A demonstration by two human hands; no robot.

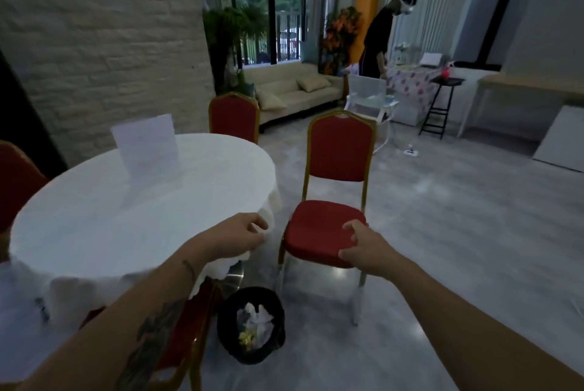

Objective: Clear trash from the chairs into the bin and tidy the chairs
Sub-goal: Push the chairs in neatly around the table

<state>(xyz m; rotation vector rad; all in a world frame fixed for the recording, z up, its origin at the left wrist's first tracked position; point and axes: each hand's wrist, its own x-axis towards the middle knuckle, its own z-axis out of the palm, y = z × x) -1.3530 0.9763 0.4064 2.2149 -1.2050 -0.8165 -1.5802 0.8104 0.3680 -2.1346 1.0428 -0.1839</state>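
A red chair (pixel 322 229) with a gold frame stands right of the round table, its seat bare. My right hand (pixel 363 248) grips the seat's front right corner, fingers on top and thumb at the front edge. At the table's near edge, my left hand (pixel 240 239) is curled around a small white tissue (pixel 260 228) that is hard to tell from the tablecloth behind it. On the floor below and between my arms stands a black bin (pixel 227 324) holding crumpled white and yellow trash.
The round table (pixel 126 217) under a white cloth carries a standing white card (pixel 145 144). More red chairs stand at the far side (pixel 234 115), far left (pixel 15 175) and near left (pixel 186 327). Another person (pixel 379 43) stands at the back. Open grey floor lies right.
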